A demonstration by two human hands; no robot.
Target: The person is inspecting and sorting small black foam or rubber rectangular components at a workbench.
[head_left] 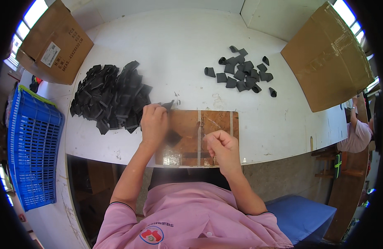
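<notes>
My left hand [155, 123] is closed beside a large heap of flat black pieces [110, 97], which look like fabric or foam. From its fingertips a black piece [168, 105] sticks out over the far left corner of a brown, tape-covered board [187, 120]. Another dark piece [173, 138], blurred, shows over the board just right of that hand. Above the board's right part, my right hand [223, 150] is pinched, thumb against fingers. Whatever lies between those fingertips, if anything, is too small to make out.
Several short black tube-like pieces [240, 71] lie scattered at the far right of the white table [183, 54]. Cardboard boxes stand at the left [60, 43] and right [328, 58]. A blue basket [35, 145] is at the far left. Another person [356, 132] sits beyond the right edge.
</notes>
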